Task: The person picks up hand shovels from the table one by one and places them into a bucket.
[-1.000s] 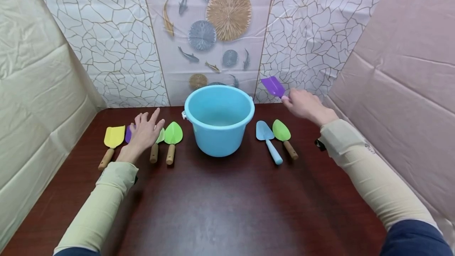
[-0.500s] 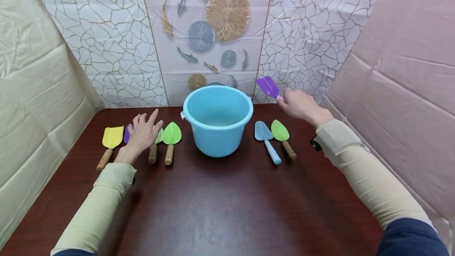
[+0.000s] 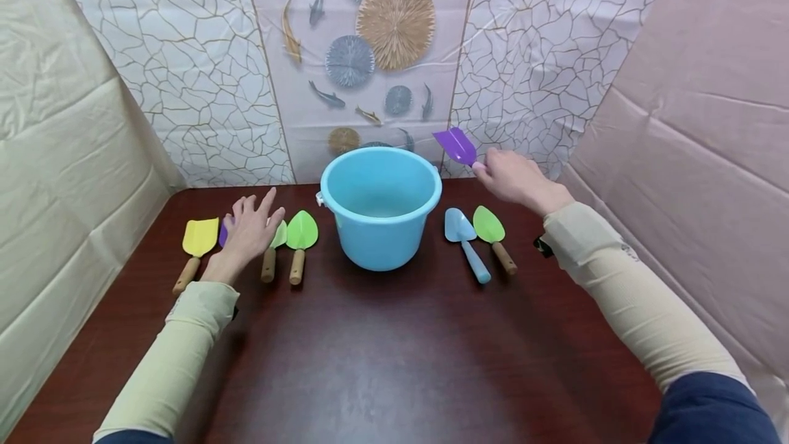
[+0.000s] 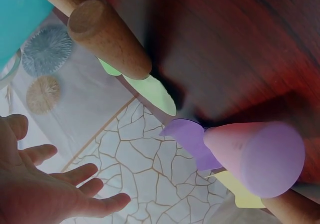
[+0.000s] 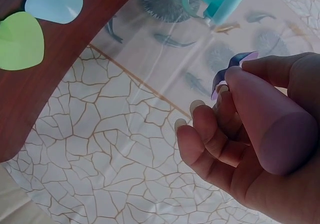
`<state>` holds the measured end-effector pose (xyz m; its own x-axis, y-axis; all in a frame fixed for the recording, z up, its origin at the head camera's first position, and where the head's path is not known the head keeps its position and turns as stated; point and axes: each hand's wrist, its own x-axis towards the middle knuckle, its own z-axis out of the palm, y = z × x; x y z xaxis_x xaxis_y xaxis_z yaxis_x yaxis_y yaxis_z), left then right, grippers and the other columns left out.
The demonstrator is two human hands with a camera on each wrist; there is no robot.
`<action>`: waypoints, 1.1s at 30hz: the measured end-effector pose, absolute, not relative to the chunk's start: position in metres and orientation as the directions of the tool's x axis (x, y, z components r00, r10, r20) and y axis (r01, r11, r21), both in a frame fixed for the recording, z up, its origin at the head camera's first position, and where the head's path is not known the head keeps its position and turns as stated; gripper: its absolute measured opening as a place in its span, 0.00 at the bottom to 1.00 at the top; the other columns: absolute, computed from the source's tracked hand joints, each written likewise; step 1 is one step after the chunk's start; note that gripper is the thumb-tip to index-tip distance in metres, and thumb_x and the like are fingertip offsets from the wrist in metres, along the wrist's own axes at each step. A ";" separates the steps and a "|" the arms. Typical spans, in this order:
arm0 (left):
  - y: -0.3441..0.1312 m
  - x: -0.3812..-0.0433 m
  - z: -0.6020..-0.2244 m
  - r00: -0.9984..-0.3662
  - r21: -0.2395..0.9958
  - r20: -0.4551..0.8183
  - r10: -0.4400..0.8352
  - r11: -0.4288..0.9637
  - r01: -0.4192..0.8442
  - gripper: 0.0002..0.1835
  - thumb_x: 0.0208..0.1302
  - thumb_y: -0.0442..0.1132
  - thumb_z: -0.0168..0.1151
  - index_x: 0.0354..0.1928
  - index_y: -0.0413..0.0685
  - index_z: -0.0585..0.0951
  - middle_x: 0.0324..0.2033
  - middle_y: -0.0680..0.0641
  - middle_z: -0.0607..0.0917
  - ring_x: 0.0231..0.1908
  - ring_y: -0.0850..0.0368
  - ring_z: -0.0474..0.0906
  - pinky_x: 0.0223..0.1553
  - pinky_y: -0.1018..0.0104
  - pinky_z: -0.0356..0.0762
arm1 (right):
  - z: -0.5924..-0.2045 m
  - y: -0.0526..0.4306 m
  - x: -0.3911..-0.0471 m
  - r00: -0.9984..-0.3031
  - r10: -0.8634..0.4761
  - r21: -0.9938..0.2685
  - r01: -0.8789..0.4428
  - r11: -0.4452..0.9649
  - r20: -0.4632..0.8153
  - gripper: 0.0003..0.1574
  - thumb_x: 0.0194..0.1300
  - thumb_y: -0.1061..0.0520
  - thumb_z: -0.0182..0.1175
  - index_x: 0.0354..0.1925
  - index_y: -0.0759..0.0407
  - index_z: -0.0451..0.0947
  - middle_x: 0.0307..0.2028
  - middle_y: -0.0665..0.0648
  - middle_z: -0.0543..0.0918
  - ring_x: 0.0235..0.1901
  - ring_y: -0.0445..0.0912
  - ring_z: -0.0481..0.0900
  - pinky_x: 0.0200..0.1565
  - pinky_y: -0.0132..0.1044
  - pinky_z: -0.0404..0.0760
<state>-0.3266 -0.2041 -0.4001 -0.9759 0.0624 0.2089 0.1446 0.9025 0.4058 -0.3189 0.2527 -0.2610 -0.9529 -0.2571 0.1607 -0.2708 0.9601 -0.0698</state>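
My right hand (image 3: 514,177) grips a purple toy shovel (image 3: 457,146) by its pinkish handle (image 5: 275,119), raised with the blade pointing up and left, to the right of the light blue bucket (image 3: 381,242). Spread fingers on my left hand (image 3: 246,231) hover over the left group of shovels and hold nothing. Beneath that hand, mostly hidden in the head view, lies another purple shovel (image 4: 192,139) with a pink-purple handle. Beside it are a yellow shovel (image 3: 201,237), a pale green one (image 3: 279,234) and a bright green one (image 3: 302,229), all with wooden handles.
Right of the bucket, a light blue trowel (image 3: 459,225) and a green trowel (image 3: 489,225) lie on the dark reddish table (image 3: 370,341). Patterned cloth (image 3: 524,53) hangs right behind the table, and plain cloth walls (image 3: 696,122) enclose both sides.
My right hand has moved slightly left and up toward the bucket with the purple shovel. My left hand stays over the left shovels.
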 end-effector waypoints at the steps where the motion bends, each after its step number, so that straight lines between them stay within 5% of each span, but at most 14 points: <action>1: -0.204 -0.327 -0.400 -0.976 0.407 0.209 0.064 0.902 0.147 0.32 0.75 0.56 0.35 0.76 0.53 0.50 0.70 0.26 0.52 0.71 0.28 0.40 0.62 0.23 0.38 | -0.261 0.252 -0.319 -0.954 -0.255 -0.069 -0.269 0.961 0.159 0.19 0.72 0.49 0.39 0.31 0.60 0.64 0.25 0.57 0.68 0.25 0.50 0.68 0.26 0.42 0.67; 33: -0.202 -0.327 -0.393 -0.978 0.412 0.198 0.073 0.899 0.150 0.32 0.75 0.54 0.37 0.75 0.51 0.51 0.69 0.26 0.52 0.71 0.28 0.40 0.61 0.23 0.37 | -0.253 0.218 -0.315 -0.920 -0.366 -0.046 -0.375 0.926 0.140 0.17 0.72 0.49 0.43 0.32 0.59 0.69 0.27 0.56 0.72 0.29 0.50 0.72 0.30 0.43 0.71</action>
<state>-0.3268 -0.2023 -0.3926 -0.9776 0.0726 0.1976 0.1500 0.8986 0.4123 -0.3146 0.2181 -0.2526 -0.9202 -0.3656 0.1398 -0.3749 0.9259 -0.0462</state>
